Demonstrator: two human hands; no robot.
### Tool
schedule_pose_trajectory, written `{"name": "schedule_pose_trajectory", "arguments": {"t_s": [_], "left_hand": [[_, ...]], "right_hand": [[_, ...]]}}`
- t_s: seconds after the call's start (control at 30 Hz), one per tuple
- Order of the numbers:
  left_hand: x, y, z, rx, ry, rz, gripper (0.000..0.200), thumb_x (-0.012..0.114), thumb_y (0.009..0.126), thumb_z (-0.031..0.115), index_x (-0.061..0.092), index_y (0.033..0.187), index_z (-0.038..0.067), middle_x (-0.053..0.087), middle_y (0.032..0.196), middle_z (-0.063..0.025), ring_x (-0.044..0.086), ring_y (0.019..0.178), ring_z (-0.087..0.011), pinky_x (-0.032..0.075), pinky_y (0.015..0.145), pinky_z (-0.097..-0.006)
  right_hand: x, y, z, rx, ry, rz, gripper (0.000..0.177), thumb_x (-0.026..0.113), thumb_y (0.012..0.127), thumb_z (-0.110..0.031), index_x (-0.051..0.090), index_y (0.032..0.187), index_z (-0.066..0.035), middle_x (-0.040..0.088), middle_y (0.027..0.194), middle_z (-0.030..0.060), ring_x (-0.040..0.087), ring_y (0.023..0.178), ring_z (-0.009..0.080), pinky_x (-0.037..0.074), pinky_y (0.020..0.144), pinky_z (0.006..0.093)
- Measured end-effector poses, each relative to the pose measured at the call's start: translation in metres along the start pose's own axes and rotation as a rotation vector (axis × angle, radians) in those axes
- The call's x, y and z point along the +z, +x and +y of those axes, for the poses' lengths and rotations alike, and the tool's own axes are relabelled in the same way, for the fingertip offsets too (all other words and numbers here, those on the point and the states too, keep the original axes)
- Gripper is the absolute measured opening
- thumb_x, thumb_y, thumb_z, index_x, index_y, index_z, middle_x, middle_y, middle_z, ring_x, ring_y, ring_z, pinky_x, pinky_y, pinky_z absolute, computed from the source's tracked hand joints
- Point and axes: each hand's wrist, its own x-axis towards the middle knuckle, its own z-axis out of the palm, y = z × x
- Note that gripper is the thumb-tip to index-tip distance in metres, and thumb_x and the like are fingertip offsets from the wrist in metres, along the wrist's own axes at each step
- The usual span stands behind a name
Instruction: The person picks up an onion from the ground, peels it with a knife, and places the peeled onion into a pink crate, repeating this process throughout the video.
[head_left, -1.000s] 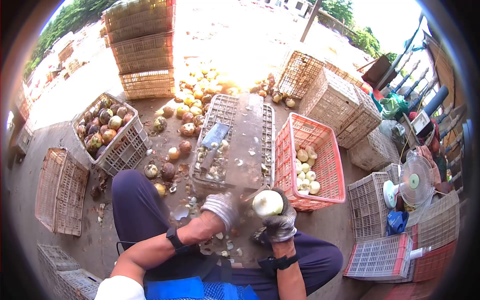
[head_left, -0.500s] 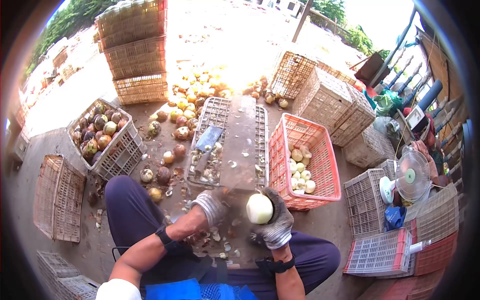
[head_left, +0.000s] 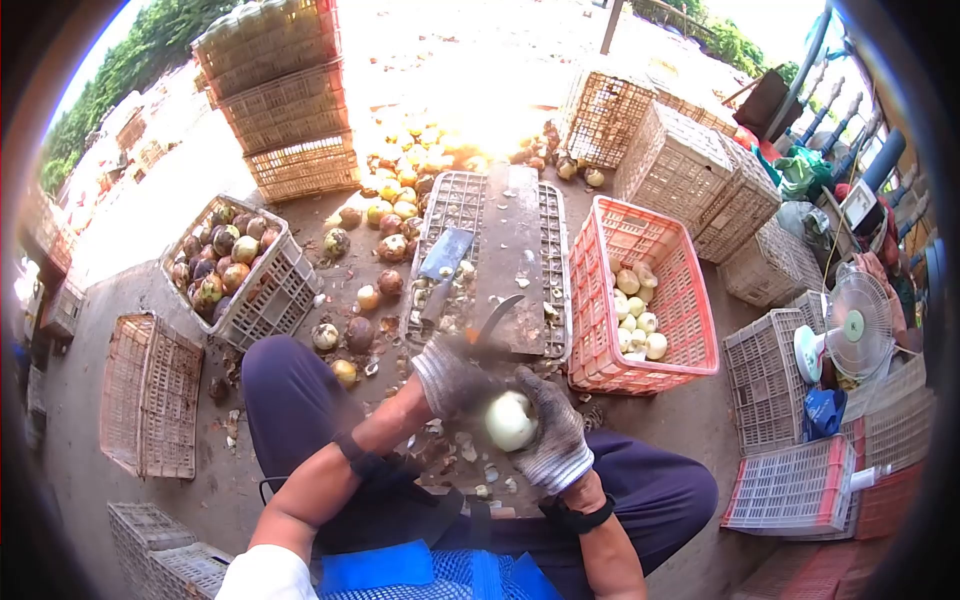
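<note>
My gloved left hand (head_left: 450,375) is closed round the handle of a curved knife (head_left: 497,318), its blade pointing up and away from me. In my gloved right hand (head_left: 555,430) sits a pale, peeled round fruit (head_left: 511,420), held between my knees with its smooth side towards the left hand. The gloves are grey with white knitted cuffs. Beyond the hands lies a wooden board (head_left: 512,250) across an upturned plastic crate (head_left: 555,240). A cleaver (head_left: 446,252) rests on the crate, left of the board.
A red crate (head_left: 690,310) at the right holds several peeled fruits (head_left: 636,325). Unpeeled fruits fill a crate (head_left: 270,300) at the left and lie heaped (head_left: 400,185) on the ground. Stacked crates (head_left: 290,100) stand behind. A fan (head_left: 855,325) is far right; peel scraps litter the floor.
The view has shifted, so the surroundings sit further right and higher. The fruit has turned and moved closer to my left hand; the curved blade now shows clearly.
</note>
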Motion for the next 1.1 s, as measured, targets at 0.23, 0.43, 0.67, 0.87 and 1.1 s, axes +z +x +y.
{"name": "schedule_pose_trajectory", "arguments": {"t_s": [0.23,0.43,0.67,0.87,1.1], "left_hand": [[-0.009,-0.003,-0.025,0.079,-0.38,0.114,0.039,0.068,0.076,0.004,0.057,0.111,-0.008,0.061,0.073,-0.0034,0.055,0.053,-0.0068,0.043,0.044,-0.0192],[-0.04,0.005,-0.05,0.054,-0.67,0.052,0.035,0.057,0.089,0.019,0.051,0.115,-0.004,0.057,0.087,-0.006,0.058,0.077,-0.0136,0.05,0.066,-0.0245],[-0.061,0.047,-0.185,0.187,-0.269,0.061,0.013,0.048,0.093,0.016,0.055,0.088,0.006,0.048,0.071,-0.0012,0.051,0.063,-0.0141,0.046,0.056,-0.0285],[-0.026,0.004,-0.012,-0.268,-0.105,0.113,0.012,0.058,0.079,0.009,0.061,0.091,0.006,0.058,0.073,-0.0047,0.058,0.065,-0.0173,0.047,0.055,-0.0315],[-0.017,-0.02,0.002,0.219,0.812,-0.22,0.033,0.06,0.07,0.003,0.067,0.101,0.011,0.066,0.079,-0.0129,0.061,0.068,-0.0279,0.05,0.062,-0.0354]], "right_hand": [[-0.001,0.001,0.006,0.115,0.065,0.04,0.087,0.078,0.052,-0.007,0.042,0.131,0.0,0.058,0.11,0.0119,0.058,0.102,0.0238,0.046,0.093,0.0336],[-0.01,0.0,0.021,0.036,-0.217,0.118,0.091,0.08,0.046,-0.011,0.044,0.13,-0.001,0.058,0.108,0.011,0.058,0.098,0.0241,0.047,0.091,0.0329],[-0.013,-0.001,0.028,0.067,-0.274,0.177,0.093,0.084,0.044,-0.015,0.046,0.128,-0.001,0.059,0.106,0.0118,0.057,0.097,0.0257,0.047,0.089,0.0346],[-0.023,0.008,0.018,0.144,-0.322,0.22,0.102,0.089,0.042,-0.021,0.042,0.131,-0.001,0.059,0.106,0.0103,0.056,0.099,0.0265,0.045,0.091,0.0361],[-0.011,0.004,0.023,-0.007,-0.264,0.17,0.102,0.089,0.043,-0.026,0.043,0.131,-0.003,0.06,0.104,0.0105,0.056,0.096,0.0273,0.045,0.089,0.0382]]}}
